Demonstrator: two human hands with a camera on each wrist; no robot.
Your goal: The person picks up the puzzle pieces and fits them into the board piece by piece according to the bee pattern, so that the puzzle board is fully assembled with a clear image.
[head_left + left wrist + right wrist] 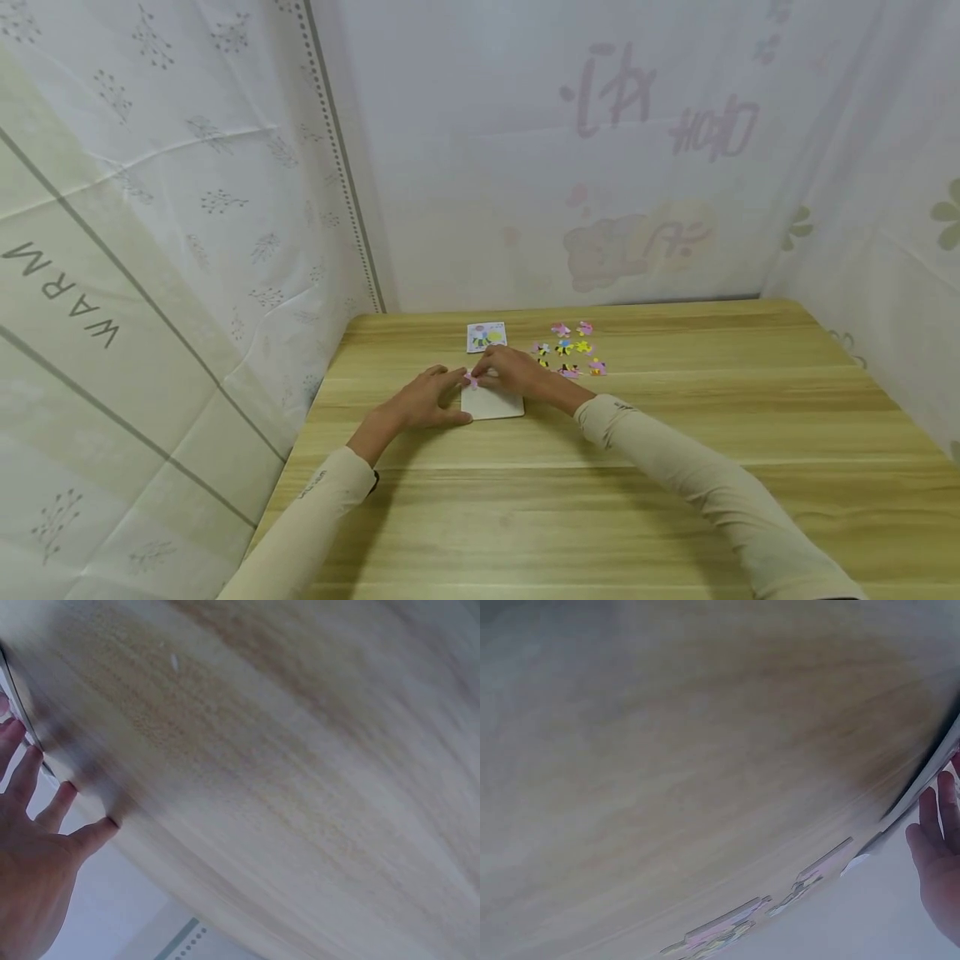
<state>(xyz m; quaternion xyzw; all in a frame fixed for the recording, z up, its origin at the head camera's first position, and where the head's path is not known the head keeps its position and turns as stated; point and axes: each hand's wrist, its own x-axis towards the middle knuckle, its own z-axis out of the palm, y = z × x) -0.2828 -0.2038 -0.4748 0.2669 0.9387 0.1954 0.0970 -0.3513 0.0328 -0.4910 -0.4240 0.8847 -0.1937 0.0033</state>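
Note:
A white square board (497, 405) lies flat on the wooden table (570, 508). My left hand (429, 400) rests on the board's left edge with its fingers (45, 810) spread and fairly straight. From the other side my right hand (512, 369) reaches over the board's far edge, fingertips bent down on a small pink puzzle piece (472, 381) at the far left corner. The two hands nearly touch at that piece. The right wrist view catches only the fingers (936, 855) beside the board's edge (930, 776); the piece is hidden there.
A small coloured picture card (486, 336) lies just behind the board. Several loose pink, yellow and blue puzzle pieces (570, 350) are scattered behind and right of my right hand, and appear low in the right wrist view (720, 935). Printed fabric walls (187, 250) surround the table.

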